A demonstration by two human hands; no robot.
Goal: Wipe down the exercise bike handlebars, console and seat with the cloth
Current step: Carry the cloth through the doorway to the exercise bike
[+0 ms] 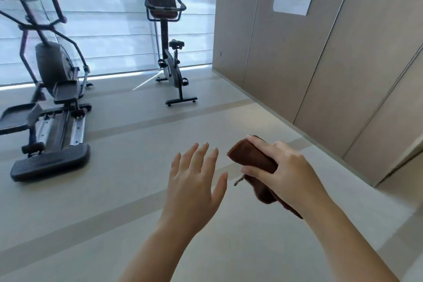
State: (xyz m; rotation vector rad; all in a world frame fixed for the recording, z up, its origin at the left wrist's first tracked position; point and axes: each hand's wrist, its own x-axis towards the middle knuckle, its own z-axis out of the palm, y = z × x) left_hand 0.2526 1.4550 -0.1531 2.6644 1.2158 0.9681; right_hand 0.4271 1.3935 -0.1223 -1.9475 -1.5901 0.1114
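Nearest, the right hand (286, 171) gripped one folded brown terry cloth (253, 158), fingers wrapped over it. Just beside it, the left hand (194, 181) hovered empty, fingers spread. One black upright exercise bike (170, 41) stood well apart by the window, beside one elliptical trainer (52, 80).

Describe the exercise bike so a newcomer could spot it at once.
Look to the big window with pale blinds at the far end. Two machines stand before it; the exercise bike is the right one, nearer the panelled wall. Unlike the bulky elliptical, it is a slim upright post with a small saddle.
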